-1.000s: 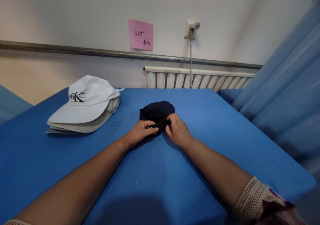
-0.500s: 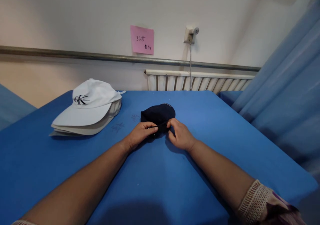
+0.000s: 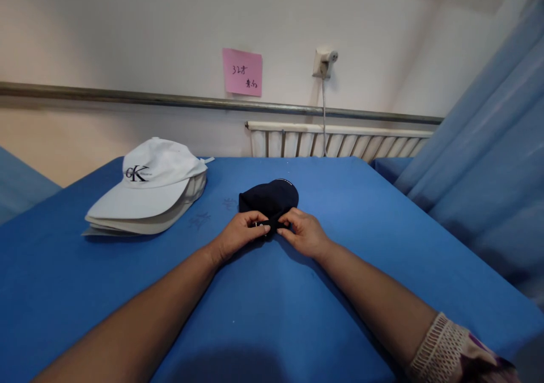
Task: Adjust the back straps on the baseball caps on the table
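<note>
A dark navy cap (image 3: pixel 269 198) lies on the blue table (image 3: pixel 263 303) in front of me. My left hand (image 3: pixel 236 236) pinches the near end of its black back strap (image 3: pixel 270 225), where a small metal buckle shows. From the other side my right hand (image 3: pixel 304 233) pinches the same strap, fingers closed. The two hands almost touch at the cap's near edge. To the left sits a stack of white caps (image 3: pixel 147 188), the top one bearing a black logo.
A pink sticky note (image 3: pixel 242 72) and a wall socket with a hanging cord (image 3: pixel 323 66) are on the wall behind. A white radiator (image 3: pixel 335 141) runs along the table's far edge. Blue curtain (image 3: pixel 480 162) hangs at the right.
My right hand has slid down and left along the strap, closing up to my left hand. The strap now lies short between the two pinches. The camera tilted slightly.
</note>
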Motion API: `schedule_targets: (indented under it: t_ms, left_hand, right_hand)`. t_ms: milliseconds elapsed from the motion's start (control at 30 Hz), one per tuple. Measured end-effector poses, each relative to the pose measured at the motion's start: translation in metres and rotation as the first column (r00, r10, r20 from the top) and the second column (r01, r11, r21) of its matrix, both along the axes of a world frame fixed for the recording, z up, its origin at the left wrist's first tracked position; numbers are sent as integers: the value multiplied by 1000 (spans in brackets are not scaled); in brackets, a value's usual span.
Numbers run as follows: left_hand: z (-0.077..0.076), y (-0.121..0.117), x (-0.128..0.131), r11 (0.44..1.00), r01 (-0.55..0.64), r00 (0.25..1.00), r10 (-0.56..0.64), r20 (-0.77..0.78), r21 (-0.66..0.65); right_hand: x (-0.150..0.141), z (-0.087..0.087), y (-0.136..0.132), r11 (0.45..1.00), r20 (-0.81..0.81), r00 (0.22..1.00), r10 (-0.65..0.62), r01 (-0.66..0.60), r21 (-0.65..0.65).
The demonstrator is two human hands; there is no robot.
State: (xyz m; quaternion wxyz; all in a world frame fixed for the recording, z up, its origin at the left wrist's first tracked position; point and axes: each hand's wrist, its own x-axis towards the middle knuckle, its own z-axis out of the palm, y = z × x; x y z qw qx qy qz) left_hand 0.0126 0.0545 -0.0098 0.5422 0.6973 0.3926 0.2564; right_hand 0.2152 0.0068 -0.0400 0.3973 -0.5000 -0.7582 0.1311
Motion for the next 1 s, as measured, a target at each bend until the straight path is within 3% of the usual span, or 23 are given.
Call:
schedule_targets:
  t_ms: [133, 200, 300, 400, 500, 633, 733, 833, 1000]
  left_hand:
    - [-2, -3, 2, 984, 17, 996, -2, -86, 175]
    - [-1, -6, 3, 943, 4, 989, 45, -139, 334]
    - [2, -14, 5, 782, 3, 975, 137, -177, 624]
    - [5, -21, 5, 626, 56, 974, 137, -180, 778]
    - [7, -23, 4, 538, 106, 974, 112, -195, 836]
    - [7, -22, 3, 437, 149, 968, 119, -221, 887]
    - [7, -22, 2, 398, 146, 967, 136, -215, 906]
    - [7, -23, 1, 362, 143, 971, 130, -202, 921]
    - [6, -27, 3, 279, 172, 981, 38, -190, 945]
  right_hand:
    - [0, -2, -1, 997, 9, 998, -64, 63, 53]
    - [1, -1, -2, 989, 48, 992, -117, 112, 100]
    - [0, 0, -4, 973, 109, 976, -187, 169, 157]
    - [-1, 1, -5, 970, 153, 969, -192, 164, 179]
    - [-2, 1, -5, 973, 188, 967, -173, 138, 183]
    - [-3, -1, -4, 956, 150, 958, -242, 210, 204]
    - [-4, -1, -5, 955, 112, 959, -261, 240, 175]
    - [-5, 2, -8, 968, 106, 972, -209, 190, 162]
    - [-8, 7, -10, 974, 235, 959, -158, 112, 198]
